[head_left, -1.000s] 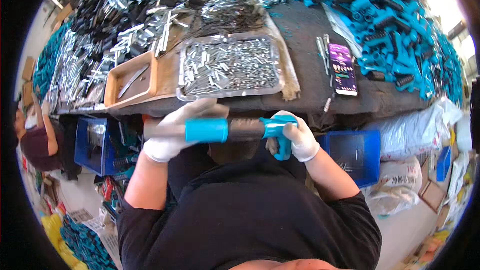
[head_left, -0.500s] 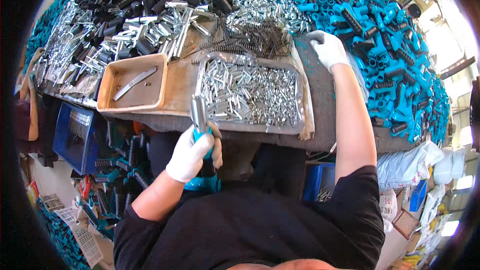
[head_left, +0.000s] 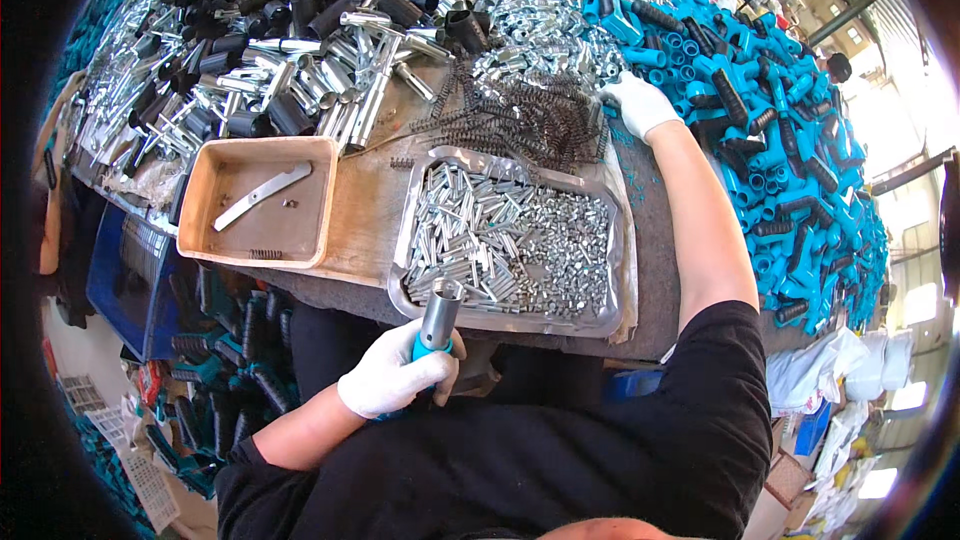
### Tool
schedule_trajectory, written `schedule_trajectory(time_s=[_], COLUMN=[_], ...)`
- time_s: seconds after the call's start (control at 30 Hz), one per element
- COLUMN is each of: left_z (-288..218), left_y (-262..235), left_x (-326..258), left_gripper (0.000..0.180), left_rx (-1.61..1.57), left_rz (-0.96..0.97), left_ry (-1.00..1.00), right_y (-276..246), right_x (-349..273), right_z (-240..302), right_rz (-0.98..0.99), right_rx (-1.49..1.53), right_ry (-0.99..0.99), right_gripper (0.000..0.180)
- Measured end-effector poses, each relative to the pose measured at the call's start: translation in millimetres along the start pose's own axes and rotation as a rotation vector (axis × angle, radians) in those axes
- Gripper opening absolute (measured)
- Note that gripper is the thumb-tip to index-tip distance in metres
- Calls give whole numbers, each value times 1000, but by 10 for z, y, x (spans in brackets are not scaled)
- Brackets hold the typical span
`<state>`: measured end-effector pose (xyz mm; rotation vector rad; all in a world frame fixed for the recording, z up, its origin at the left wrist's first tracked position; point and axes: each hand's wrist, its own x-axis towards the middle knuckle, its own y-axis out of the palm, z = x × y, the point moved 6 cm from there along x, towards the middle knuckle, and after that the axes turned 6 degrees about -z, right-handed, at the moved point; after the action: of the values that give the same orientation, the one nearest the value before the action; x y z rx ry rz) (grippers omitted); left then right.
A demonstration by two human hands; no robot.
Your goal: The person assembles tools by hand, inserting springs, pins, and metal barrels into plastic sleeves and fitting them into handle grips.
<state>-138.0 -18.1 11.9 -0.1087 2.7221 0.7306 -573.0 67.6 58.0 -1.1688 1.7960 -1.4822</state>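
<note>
My left hand point(head_left: 400, 372), in a white glove, is wrapped round a teal tool body with a silver metal tube point(head_left: 440, 315) standing up from it. The tube's open end faces up, just in front of the metal tray point(head_left: 400, 280). In the tray lie several short silver pins point(head_left: 470, 240) and smaller metal bits point(head_left: 575, 250). My right hand point(head_left: 643, 107), also gloved, reaches out to the edge of a heap of silver metal parts point(head_left: 550, 30), beside dark coil springs point(head_left: 550, 120). Its fingers are drawn together; whatever is between them is hidden.
A tan box point(head_left: 330, 210) left of the tray holds a flat metal blade point(head_left: 262, 196) and a small spring point(head_left: 266, 254). Teal housings point(head_left: 790, 170) are heaped at right. Metal tubes and black sleeves point(head_left: 290, 115) pile up at back left. A blue crate point(head_left: 125, 280) stands below at left.
My view has shifted. The left hand has lowered the tool slightly and tilted it so the tube's open end shows. My right hand has moved to the silver parts' edge. A spring now shows in the tan box.
</note>
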Motion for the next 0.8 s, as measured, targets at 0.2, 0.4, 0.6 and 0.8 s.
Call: schedule_trajectory(time_s=[0.2,0.4,0.6,0.8], left_z=[8,3,64,16], left_y=[66,124,224,415], left_x=[-17,-92,-101,-149], left_gripper=[50,44,48,34], left_rx=[9,14,56,183], left_rz=[8,-14,5,-13], left_ry=[3,1,53,82], right_y=[-14,-33,-630,-1550], right_x=[-14,-237,-592,-1239], right_z=[-4,-137,-565,795], right_rz=[-20,-184,-642,-366], right_rx=[-156,-86,556,1363], right_ry=[-83,51,591,277], right_gripper=[25,14,30,38])
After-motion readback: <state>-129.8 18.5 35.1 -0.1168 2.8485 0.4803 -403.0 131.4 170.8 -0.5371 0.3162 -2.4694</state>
